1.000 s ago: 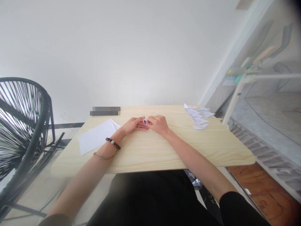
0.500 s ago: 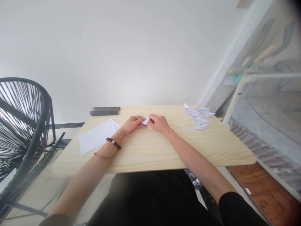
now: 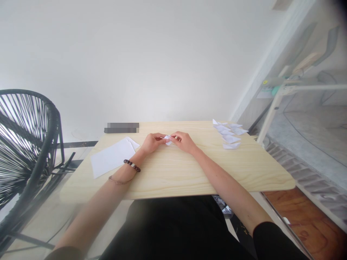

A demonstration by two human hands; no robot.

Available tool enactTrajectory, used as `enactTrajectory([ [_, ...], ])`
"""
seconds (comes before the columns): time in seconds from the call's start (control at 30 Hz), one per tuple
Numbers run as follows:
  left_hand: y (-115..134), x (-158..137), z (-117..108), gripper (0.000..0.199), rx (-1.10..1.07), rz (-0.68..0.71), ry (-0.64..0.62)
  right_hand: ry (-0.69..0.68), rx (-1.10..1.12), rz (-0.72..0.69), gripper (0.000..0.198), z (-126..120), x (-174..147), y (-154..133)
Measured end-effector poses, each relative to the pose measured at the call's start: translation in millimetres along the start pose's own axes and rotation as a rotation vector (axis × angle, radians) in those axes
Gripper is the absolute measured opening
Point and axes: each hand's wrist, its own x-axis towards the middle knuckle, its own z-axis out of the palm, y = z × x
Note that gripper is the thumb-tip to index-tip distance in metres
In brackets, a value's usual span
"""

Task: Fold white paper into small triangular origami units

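A small piece of folded white paper [image 3: 168,140] is held between my two hands above the middle of the table. My left hand [image 3: 152,142] pinches its left side between thumb and fingers. On the right side, the thumb and curled fingers of my right hand [image 3: 184,141] grip it. The fingertips hide part of the folds. Left of my left hand lie white paper sheets [image 3: 110,159], flat on the table. Several folded paper boats [image 3: 230,138] sit in a cluster at the back right, apart from my right hand.
The light wooden table [image 3: 173,177] has its back edge by a white wall. A dark blurred-out object [image 3: 121,128] lies at the back left. A black woven chair [image 3: 29,144] stands to the left, and a white metal frame [image 3: 271,115] rises on the right.
The folded paper has turned in my fingers and now shows a pointed top. My fingers have shifted their grip, with both thumbs now along the paper's sides.
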Motion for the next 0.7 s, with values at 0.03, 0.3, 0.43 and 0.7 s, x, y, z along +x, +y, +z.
enactTrajectory([
  [0.03,-0.3,0.0,0.0,0.040,0.014,0.007,0.007,0.005,0.008,-0.006,0.025,0.3,0.2,0.0],
  [0.3,-0.2,0.0,-1.2,0.038,-0.034,0.030,0.050,0.085,0.003,-0.025,0.027,0.4,1.7,2.9],
  [0.43,1.2,-1.4,-1.5,0.036,0.050,0.043,0.055,0.071,-0.018,-0.005,0.027,0.5,0.4,0.3],
  [0.7,1.4,-1.9,-0.3,0.039,0.157,0.035,0.092,0.056,-0.048,0.015,0.026,0.9,2.5,-4.0],
])
